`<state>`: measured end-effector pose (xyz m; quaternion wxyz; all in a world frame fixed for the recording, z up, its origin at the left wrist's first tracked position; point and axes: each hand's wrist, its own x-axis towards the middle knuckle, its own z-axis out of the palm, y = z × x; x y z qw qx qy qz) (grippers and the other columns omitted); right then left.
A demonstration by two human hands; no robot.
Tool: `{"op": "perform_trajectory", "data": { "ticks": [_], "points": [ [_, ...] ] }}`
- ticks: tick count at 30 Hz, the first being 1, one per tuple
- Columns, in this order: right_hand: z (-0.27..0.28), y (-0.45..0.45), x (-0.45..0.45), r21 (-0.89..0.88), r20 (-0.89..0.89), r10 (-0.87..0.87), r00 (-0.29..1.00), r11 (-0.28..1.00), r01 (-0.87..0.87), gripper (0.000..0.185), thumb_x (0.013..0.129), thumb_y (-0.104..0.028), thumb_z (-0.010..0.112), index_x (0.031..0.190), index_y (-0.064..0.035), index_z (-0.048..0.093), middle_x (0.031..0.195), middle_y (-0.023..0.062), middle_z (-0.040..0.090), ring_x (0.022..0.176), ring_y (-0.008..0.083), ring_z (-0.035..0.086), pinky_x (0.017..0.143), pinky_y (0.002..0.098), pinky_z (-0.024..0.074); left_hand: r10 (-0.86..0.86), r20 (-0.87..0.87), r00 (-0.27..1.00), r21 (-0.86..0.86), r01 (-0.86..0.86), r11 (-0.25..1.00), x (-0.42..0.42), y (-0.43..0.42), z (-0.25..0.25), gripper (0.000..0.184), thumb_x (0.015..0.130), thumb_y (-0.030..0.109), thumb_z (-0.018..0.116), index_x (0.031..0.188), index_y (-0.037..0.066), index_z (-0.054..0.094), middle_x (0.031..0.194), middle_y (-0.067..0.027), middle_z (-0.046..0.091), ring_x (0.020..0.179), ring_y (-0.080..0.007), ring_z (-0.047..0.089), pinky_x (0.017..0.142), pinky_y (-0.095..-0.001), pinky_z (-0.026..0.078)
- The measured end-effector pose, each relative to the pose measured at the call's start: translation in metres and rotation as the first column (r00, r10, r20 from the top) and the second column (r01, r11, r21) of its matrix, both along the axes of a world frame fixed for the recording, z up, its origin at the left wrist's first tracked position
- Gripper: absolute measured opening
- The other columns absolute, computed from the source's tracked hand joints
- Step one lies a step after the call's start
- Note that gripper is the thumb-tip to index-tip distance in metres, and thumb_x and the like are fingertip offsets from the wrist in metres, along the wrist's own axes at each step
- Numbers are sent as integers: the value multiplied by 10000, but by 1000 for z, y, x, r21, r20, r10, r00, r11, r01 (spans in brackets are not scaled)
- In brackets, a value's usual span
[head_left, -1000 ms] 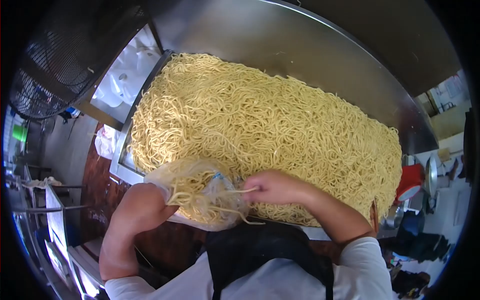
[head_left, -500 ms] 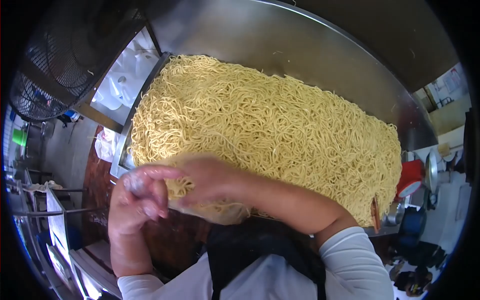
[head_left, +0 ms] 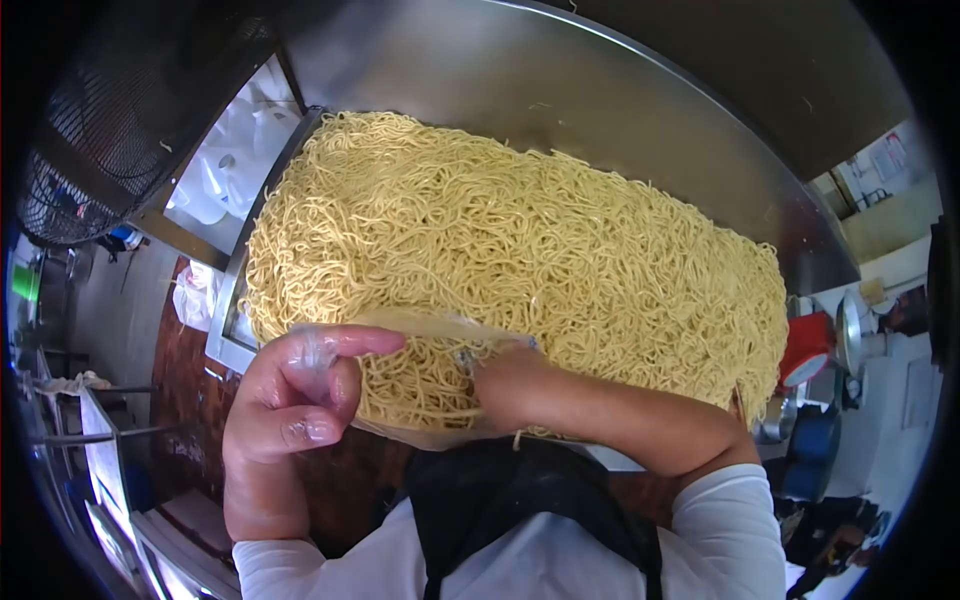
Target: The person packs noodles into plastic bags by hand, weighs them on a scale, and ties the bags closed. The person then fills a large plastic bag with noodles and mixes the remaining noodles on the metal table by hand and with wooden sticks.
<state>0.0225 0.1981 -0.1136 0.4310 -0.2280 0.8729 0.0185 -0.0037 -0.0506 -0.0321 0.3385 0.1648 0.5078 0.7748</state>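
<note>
A large heap of yellow noodles (head_left: 520, 230) fills a metal tray. At its near edge is a clear plastic bag (head_left: 410, 436) with noodles (head_left: 420, 385) inside. My left hand (head_left: 295, 395) is at the bag's left end, with crumpled film between its bent fingers and its index finger stretched over the bag. My right hand (head_left: 512, 388) is closed at the bag's right side, where small blue marks show on the film. The right fingertips are partly hidden. Both hands are bare, and the left one looks wet.
A tall metal panel (head_left: 600, 90) rises behind the noodles. A caged fan (head_left: 110, 130) and white plastic jugs (head_left: 225, 165) are at the left. To the right stand a red scale (head_left: 805, 350) and a metal pot (head_left: 776, 420). A white bag (head_left: 198, 295) lies by the tray's left corner.
My right hand has moved right, away from my left hand. The bag now lies spread between them, showing more of the noodles inside. The view has shifted slightly.
</note>
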Motion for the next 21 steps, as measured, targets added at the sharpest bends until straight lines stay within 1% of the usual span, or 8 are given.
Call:
{"op": "perform_trajectory", "data": {
  "ticks": [2, 6, 8, 11, 13, 14, 16, 21],
  "points": [
    [7, 14, -2, -75, -63, -38, 997, 997, 34, 231, 761, -214, 647, 905, -46, 715, 857, 110, 708, 814, 280, 685, 712, 370, 526, 16, 19, 1000, -3, -16, 1000, -1, -4, 0, 761, 714, 255, 759, 1304, -140, 485, 609, -4, 513, 492, -50, 430, 476, -176, 321],
    [66, 37, -21, -447, 196, -299, 934, 821, 357, 314, 853, -343, 624, 865, -34, 678, 798, 105, 673, 791, 239, 663, 714, 373, 511, 7, 74, 997, -11, -6, 1000, -1, -2, -1, 836, 722, 256, 771, 1372, -129, 412, 640, -13, 531, 518, -56, 449, 501, -186, 333],
    [78, 36, -24, -775, 511, -246, 824, 284, 565, 327, 927, -355, 583, 949, -35, 647, 832, 92, 651, 801, 197, 636, 749, 349, 491, 2, 74, 997, -16, -1, 1000, 1, 7, 2, 872, 722, 259, 772, 1394, -128, 374, 649, -16, 536, 524, -59, 454, 512, -186, 339],
    [67, -6, -20, -648, 748, -166, 643, 27, 761, 294, 957, -317, 582, 1011, -31, 627, 885, 96, 638, 829, 198, 625, 807, 349, 481, -50, 50, 998, 26, 49, 998, -3, 15, 0, 953, 721, 278, 779, 1430, -136, 295, 654, -29, 549, 530, -72, 472, 535, -185, 348],
    [33, -24, -19, -778, 425, -335, 841, 340, 528, 361, 929, -366, 606, 1069, -33, 616, 951, 112, 653, 874, 243, 644, 843, 383, 490, -34, 6, 999, 139, 33, 990, -7, 14, -3, 974, 724, 297, 786, 1425, -152, 282, 637, -44, 554, 512, -81, 473, 506, -193, 345],
    [12, -19, -7, -783, 407, -348, 844, 343, 519, 361, 929, -366, 606, 1069, -33, 616, 951, 112, 653, 874, 243, 644, 843, 383, 490, -44, 21, 999, 155, 40, 987, -11, 10, -4, 1008, 728, 347, 796, 1417, -168, 271, 621, -65, 561, 479, -83, 464, 464, -192, 338],
    [-10, -9, 11, -367, -506, -121, 854, 926, -87, 436, 917, -460, 561, 1095, -68, 629, 973, 139, 670, 925, 312, 653, 825, 441, 503, 9, 13, 1000, 158, -11, 987, -14, -3, -7, 1017, 728, 368, 798, 1412, -173, 273, 617, -70, 561, 464, -81, 455, 449, -188, 338],
    [81, 36, 2, -240, -15, -163, 987, 958, 154, 420, 900, -490, 539, 1043, -113, 657, 842, 166, 665, 835, 369, 651, 712, 484, 512, 147, 48, 988, 192, -153, 969, -15, -18, -17, 1016, 740, 412, 791, 1404, -170, 289, 661, -107, 606, 443, -84, 462, 436, -177, 366]
  ]
}}
